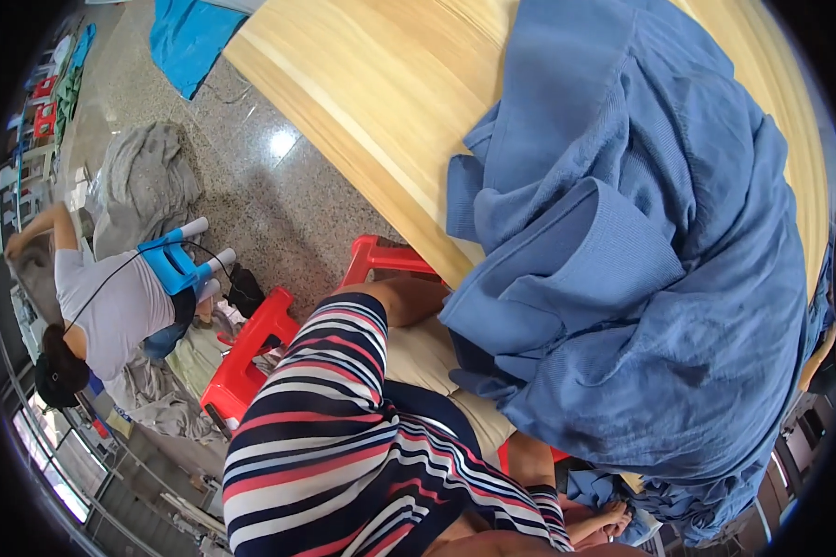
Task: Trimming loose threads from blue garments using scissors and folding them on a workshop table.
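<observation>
Blue cloth, ribbed and rumpled, heaped on and spilling off table | both hands out of sight, grip untellable | table pale wood | speckled floor, red stool, white-shirted co-worker

Speckled floor — bright glare on it; pale wooden table; red plastic stool; windows, lower left.
</observation>
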The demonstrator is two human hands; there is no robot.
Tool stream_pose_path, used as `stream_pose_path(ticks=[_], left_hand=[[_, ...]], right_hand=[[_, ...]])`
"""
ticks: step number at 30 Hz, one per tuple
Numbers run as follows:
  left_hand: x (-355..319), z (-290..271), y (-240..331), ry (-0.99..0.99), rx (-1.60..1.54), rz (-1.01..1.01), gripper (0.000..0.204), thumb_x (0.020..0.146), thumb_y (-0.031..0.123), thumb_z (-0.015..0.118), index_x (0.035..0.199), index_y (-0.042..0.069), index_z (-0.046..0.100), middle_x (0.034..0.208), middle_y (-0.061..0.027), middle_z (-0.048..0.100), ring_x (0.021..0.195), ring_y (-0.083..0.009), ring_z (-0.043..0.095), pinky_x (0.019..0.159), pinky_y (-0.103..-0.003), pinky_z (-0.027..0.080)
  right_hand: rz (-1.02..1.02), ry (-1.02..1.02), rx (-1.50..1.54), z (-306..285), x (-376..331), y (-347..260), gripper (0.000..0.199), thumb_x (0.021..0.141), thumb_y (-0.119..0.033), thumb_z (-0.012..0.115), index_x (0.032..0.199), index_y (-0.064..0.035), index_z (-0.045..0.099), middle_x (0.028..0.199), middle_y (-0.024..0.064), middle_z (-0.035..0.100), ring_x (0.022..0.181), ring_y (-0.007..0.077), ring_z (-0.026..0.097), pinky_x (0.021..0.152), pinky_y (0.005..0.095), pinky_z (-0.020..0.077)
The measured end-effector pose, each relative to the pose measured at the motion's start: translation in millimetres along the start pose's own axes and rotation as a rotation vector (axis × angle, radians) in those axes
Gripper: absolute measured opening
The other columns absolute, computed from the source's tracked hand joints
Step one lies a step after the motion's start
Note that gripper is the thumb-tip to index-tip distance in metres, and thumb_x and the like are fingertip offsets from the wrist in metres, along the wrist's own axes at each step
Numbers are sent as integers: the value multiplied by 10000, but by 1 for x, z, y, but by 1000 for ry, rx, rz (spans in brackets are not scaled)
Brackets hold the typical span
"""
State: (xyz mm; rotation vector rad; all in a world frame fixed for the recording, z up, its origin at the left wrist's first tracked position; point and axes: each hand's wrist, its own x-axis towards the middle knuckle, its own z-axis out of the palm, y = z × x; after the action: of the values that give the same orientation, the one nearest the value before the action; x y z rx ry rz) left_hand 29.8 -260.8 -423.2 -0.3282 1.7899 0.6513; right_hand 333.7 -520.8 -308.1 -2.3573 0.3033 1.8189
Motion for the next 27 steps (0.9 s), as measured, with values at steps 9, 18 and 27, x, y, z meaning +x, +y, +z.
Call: stream_pose_path(ticks=[9,18,27], left_hand=[[-8,-29,-7,-398,138,155,276,932,295,449,881,94,630,770,-104,638,584,-237,590,531,-378,486],[-31,-59,1,-624,-7,13,270,958,271,408,857,84,575,667,-79,595,488,-222,536,446,-387,468],[0,-18,-4,-765,-115,-74,247,950,223,413,915,46,581,810,-156,672,589,-276,622,536,-414,536]], right_hand=[[-86,62,-35,-3,-26,14,373,863,-237,552,1128,24,576,1086,147,633,946,250,623,753,332,506],[-304,162,-135,-4,-72,29,360,864,-210,550,1138,23,570,1083,149,630,932,254,625,740,332,509],[-503,239,-144,5,-101,42,350,865,-183,547,1149,21,564,1079,152,627,918,258,627,727,332,512]])
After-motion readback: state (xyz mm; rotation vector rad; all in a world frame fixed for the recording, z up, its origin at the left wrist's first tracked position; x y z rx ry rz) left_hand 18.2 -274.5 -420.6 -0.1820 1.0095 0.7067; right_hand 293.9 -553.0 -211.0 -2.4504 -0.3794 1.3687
